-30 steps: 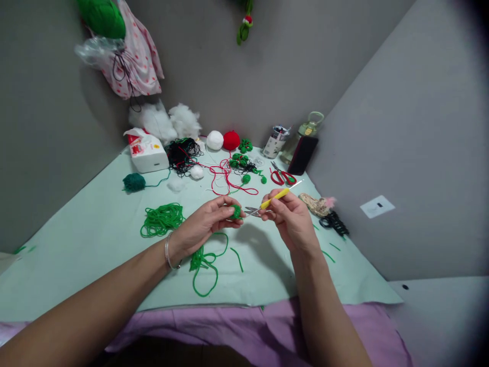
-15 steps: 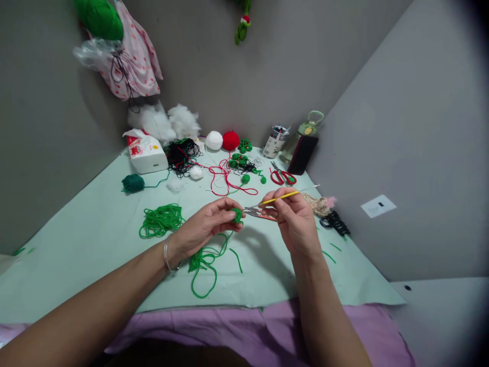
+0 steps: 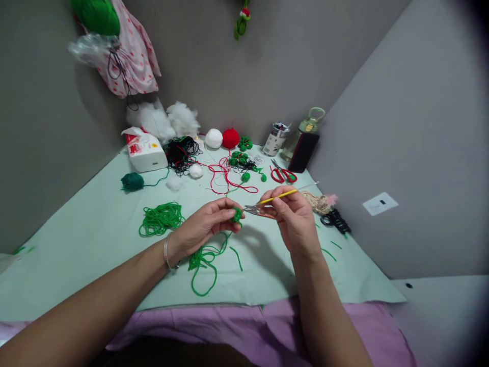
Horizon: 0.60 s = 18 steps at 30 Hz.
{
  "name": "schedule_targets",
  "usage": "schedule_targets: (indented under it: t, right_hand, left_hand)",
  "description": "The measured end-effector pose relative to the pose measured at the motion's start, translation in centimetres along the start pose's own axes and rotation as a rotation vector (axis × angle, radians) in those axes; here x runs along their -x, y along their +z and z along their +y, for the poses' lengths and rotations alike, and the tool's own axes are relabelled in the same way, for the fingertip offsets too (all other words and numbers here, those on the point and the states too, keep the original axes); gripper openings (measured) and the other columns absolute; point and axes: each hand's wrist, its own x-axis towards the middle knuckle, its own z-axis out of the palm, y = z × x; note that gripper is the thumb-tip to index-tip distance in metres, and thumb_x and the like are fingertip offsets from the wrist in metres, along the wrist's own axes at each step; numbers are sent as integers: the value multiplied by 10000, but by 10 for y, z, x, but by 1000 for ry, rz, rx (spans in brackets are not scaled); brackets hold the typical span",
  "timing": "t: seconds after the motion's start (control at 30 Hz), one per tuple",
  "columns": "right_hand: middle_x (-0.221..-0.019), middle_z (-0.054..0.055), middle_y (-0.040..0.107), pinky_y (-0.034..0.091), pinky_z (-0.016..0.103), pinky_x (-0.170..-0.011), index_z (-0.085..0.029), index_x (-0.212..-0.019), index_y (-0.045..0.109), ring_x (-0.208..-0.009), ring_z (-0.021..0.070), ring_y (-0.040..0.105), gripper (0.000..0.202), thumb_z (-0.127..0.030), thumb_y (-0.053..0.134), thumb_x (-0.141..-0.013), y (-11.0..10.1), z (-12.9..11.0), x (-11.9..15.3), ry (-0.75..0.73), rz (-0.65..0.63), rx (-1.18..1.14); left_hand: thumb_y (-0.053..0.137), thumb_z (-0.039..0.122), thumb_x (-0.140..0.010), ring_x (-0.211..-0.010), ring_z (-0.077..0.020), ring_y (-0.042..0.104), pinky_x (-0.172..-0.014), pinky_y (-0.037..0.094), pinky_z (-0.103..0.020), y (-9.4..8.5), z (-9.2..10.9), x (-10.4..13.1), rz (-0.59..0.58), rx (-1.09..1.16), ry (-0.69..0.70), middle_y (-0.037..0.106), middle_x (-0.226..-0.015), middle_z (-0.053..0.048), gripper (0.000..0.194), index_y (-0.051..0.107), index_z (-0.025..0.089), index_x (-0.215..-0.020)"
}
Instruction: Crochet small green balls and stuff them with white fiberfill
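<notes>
My left hand (image 3: 210, 223) pinches a small green crochet piece (image 3: 237, 215) between thumb and fingers. Green yarn (image 3: 204, 262) trails from below that hand in loops over the table. A yellow crochet hook (image 3: 278, 197) is gripped in my right hand (image 3: 293, 216), its metal shaft toward the green piece; whether the tip is in a stitch is too small to tell. Small snips (image 3: 255, 210) with orange-red handles show just beyond my right fingers, and I cannot tell if the hand touches them. A coil of green yarn (image 3: 161, 219) lies left of my left hand.
Behind my hands are red-handled scissors (image 3: 283, 173), red yarn (image 3: 231, 138), white yarn (image 3: 214, 138) and tangled black yarn (image 3: 182, 155). A tissue box (image 3: 147, 153) stands back left; a phone (image 3: 303, 153) and pen cup (image 3: 275, 140) stand back right. Grey walls enclose the table.
Both hands keep nearly the same place and hold. The view has shifted very slightly, and the hook has moved a touch toward the left.
</notes>
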Motion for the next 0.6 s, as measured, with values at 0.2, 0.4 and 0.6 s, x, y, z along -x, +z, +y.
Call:
schedule_targets:
  t: [0.2, 0.4, 0.6]
  right_hand:
    - [-907, -1, 758, 610, 238, -714, -237, -896, 705, -783, 130, 747, 145, -313, 827, -874, 2, -1, 1, 5, 2, 3]
    - [-892, 2, 752, 615, 252, -713, -234, -878, 698, -765, 132, 730, 189, -346, 848, -848, 2, -2, 0, 18, 16, 21]
    - [-877, -3, 754, 605, 268, -731, -247, -885, 717, -779, 139, 713, 154, -313, 849, -842, 7, 0, 2, 18, -6, -15]
  left_hand:
    - [798, 296, -873, -753, -124, 671, -774, 523, -270, 1, 0, 0, -2, -5, -6, 663, -909, -16, 207, 721, 132, -974]
    - [807, 310, -865, -732, -113, 659, -753, 511, -260, 0, -1, -1, -11, -4, -7, 662, -899, -9, 223, 724, 133, -973]
    - [798, 307, -880, -757, -118, 642, -774, 506, -274, 1, -1, 1, -19, -2, -10, 692, -935, -27, 209, 726, 144, -988]
